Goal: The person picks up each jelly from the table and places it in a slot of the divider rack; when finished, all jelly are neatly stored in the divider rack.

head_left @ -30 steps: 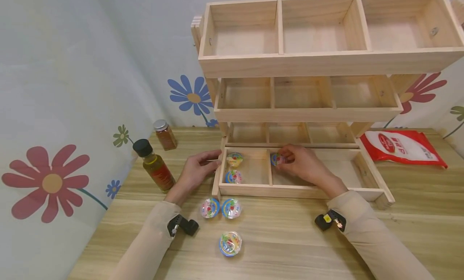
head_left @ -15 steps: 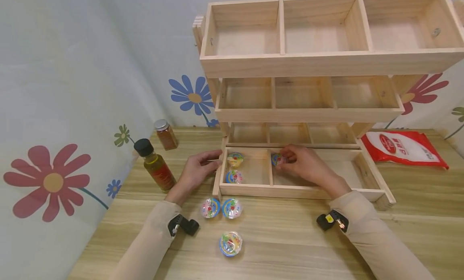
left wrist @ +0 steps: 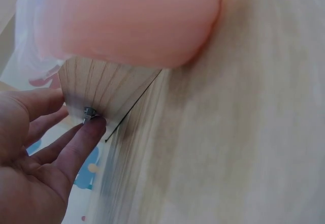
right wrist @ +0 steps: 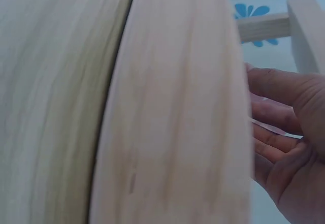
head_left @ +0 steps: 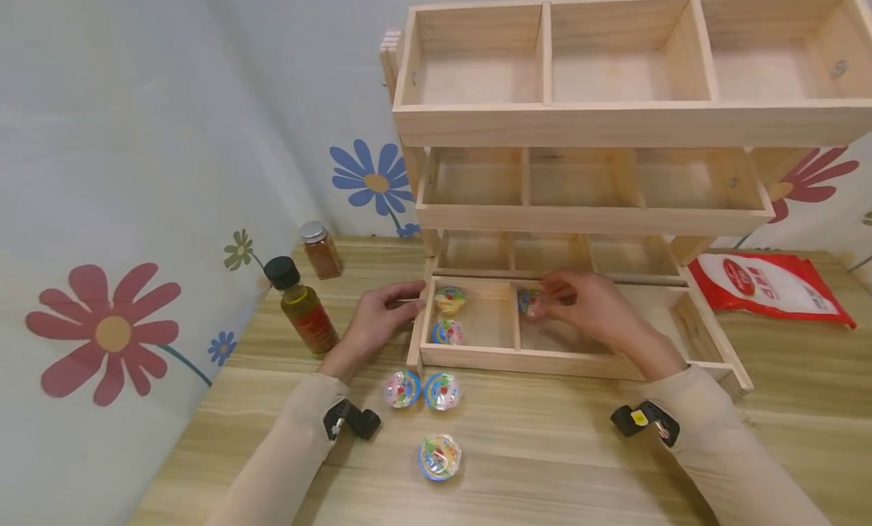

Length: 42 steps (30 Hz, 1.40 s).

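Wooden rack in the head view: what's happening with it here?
A person's right hand pinches a small cup in the bottom tray, just right of its divider. The left hand touches the tray's left side. Two similar cups sit in the left compartment; three other cups rest on the table in front.

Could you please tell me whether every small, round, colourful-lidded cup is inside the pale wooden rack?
No, three cups lie on the wood-grain table in front of the rack.
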Motion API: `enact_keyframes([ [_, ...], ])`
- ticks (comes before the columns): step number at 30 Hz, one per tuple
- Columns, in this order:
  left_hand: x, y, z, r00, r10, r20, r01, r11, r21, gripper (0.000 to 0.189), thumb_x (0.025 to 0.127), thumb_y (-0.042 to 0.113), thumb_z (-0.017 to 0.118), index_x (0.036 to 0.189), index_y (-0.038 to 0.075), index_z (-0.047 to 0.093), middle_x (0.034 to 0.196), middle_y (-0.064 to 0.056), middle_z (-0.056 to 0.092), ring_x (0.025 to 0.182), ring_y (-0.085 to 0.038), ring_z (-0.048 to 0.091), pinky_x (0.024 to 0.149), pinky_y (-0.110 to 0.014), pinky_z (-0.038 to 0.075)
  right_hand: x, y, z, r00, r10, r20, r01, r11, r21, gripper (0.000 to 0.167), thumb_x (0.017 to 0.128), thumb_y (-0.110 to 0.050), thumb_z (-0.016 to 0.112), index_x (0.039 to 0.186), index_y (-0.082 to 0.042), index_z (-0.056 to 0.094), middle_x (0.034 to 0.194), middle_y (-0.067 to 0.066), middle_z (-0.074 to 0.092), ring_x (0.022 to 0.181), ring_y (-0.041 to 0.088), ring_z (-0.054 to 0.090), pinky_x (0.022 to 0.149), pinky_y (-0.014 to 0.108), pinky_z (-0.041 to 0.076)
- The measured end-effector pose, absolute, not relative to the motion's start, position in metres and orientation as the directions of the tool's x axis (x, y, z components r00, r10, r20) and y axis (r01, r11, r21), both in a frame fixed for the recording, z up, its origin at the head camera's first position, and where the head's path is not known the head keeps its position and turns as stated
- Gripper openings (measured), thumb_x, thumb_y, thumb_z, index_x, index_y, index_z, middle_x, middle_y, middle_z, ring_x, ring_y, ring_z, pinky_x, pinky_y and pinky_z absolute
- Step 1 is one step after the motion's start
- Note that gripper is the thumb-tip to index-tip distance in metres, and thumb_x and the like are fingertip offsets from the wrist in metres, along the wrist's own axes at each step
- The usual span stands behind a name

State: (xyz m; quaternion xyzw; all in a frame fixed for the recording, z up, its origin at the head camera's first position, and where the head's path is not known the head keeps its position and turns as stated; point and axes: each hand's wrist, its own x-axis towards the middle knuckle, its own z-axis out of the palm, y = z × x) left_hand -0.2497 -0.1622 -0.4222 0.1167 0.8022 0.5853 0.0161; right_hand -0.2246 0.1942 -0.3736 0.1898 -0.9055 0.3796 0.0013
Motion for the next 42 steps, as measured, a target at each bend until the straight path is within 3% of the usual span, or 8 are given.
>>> enact_keyframes([
  [15, -0.251, -0.159, -0.42, -0.972, 0.21, 0.106, 0.169, 0.31, 0.936, 0.038, 0.102, 0.006, 0.071, 0.138, -0.004, 0.068, 0.135, -0.021, 0.069, 0.12, -0.033, 0.069, 0.096, -0.033, 0.059, -0.185, 0.175, -0.348, -0.88, -0.442, 0.175, -0.425, 0.567, -0.706, 0.039, 0.094, -0.02, 0.084, 0.127, -0.002, 0.073, 0.121, 0.011, 0.075, 0.11, 0.03, 0.072, 0.096, 0.051, 0.059],
  [25, -0.251, -0.161, -0.42, -0.971, 0.213, 0.105, 0.167, 0.303, 0.938, 0.038, 0.102, 0.008, 0.071, 0.139, -0.003, 0.068, 0.135, -0.022, 0.069, 0.121, -0.034, 0.068, 0.096, -0.033, 0.059, -0.171, 0.149, -0.352, -0.715, -0.612, 0.339, -0.667, 0.45, -0.594, 0.033, 0.09, -0.018, 0.088, 0.117, -0.006, 0.076, 0.112, 0.003, 0.078, 0.098, 0.023, 0.076, 0.088, 0.037, 0.063],
  [28, -0.251, -0.162, -0.421, -0.972, 0.213, 0.098, 0.162, 0.306, 0.938, 0.038, 0.103, 0.01, 0.071, 0.139, -0.002, 0.068, 0.135, -0.021, 0.069, 0.121, -0.034, 0.068, 0.097, -0.034, 0.059, -0.167, 0.141, -0.353, -0.7, -0.64, 0.316, -0.668, 0.43, -0.608, 0.033, 0.091, -0.021, 0.087, 0.119, -0.007, 0.076, 0.113, 0.001, 0.078, 0.1, 0.019, 0.076, 0.089, 0.035, 0.062],
  [33, -0.251, -0.162, -0.421, -0.971, 0.214, 0.102, 0.163, 0.293, 0.942, 0.039, 0.103, 0.01, 0.071, 0.139, -0.003, 0.067, 0.136, -0.022, 0.068, 0.121, -0.034, 0.068, 0.096, -0.033, 0.059, -0.159, 0.127, -0.354, -0.685, -0.675, 0.276, -0.624, 0.347, -0.7, 0.033, 0.092, -0.013, 0.085, 0.122, -0.002, 0.074, 0.117, 0.007, 0.077, 0.106, 0.023, 0.074, 0.095, 0.034, 0.06],
  [42, -0.251, -0.162, -0.423, -0.974, 0.203, 0.101, 0.156, 0.281, 0.947, 0.038, 0.102, 0.009, 0.072, 0.138, -0.002, 0.068, 0.134, -0.02, 0.07, 0.12, -0.032, 0.069, 0.094, -0.028, 0.058, -0.147, 0.102, -0.362, -0.569, -0.762, 0.311, -0.663, 0.201, -0.721, 0.027, 0.092, -0.007, 0.084, 0.118, -0.003, 0.074, 0.112, 0.005, 0.075, 0.106, 0.022, 0.074, 0.095, 0.03, 0.059],
])
